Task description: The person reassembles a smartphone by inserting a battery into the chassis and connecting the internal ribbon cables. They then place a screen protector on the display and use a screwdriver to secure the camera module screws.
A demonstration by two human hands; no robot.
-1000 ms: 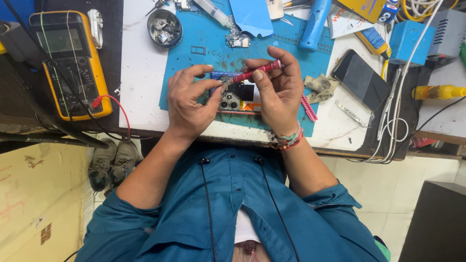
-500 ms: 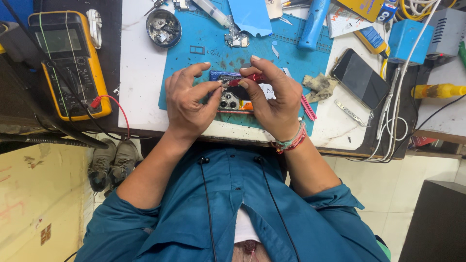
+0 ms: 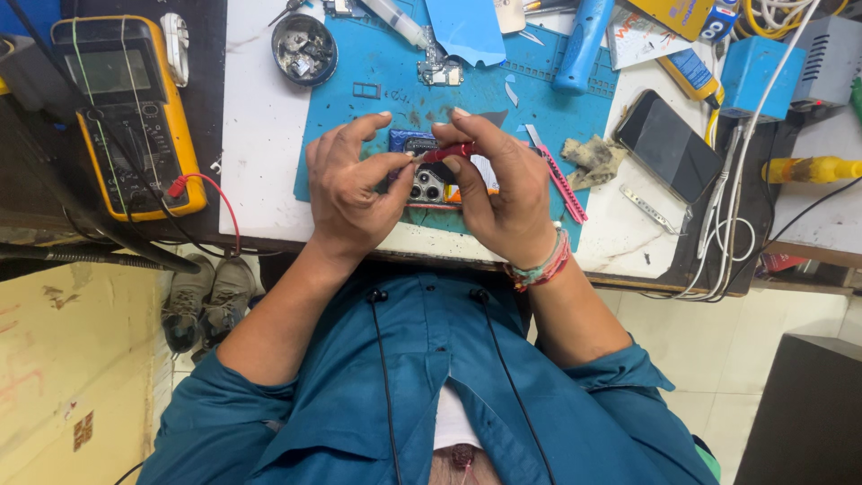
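Phone [image 3: 429,186] lies opened, back up, on the blue mat [image 3: 359,117] at the near edge of the white bench [image 3: 256,135], its camera cluster showing between the two hands. Both hands sit over it — the left hand [image 3: 350,193] on the left side, the right hand [image 3: 503,193] on the right, their fingertips meeting above the phone's top half.

Pinched between thumb and forefinger of the right hand is a red tool [image 3: 449,151], lying nearly level and pointing toward the left hand's fingers. The left thumb and forefinger close toward the tool's tip; whether they grip it or only touch it cannot be told. The other fingers of both hands are curled, the left forefinger raised.

Compared with a second ago, the red tool has come down: then it was tilted up, well clear above the right hand, and now it lies flat between the fingertips. Half a second ago the hands were already closed in over the phone, much as now. The phone itself has not shifted on the mat.

Around them: a yellow meter [image 3: 126,108] to the left on the dark surface, a round dish [image 3: 305,47] of small parts at the mat's far corner, a pink tool [image 3: 561,184] just right of the right hand, and a dark phone [image 3: 669,144] farther right — near white cables [image 3: 727,224].
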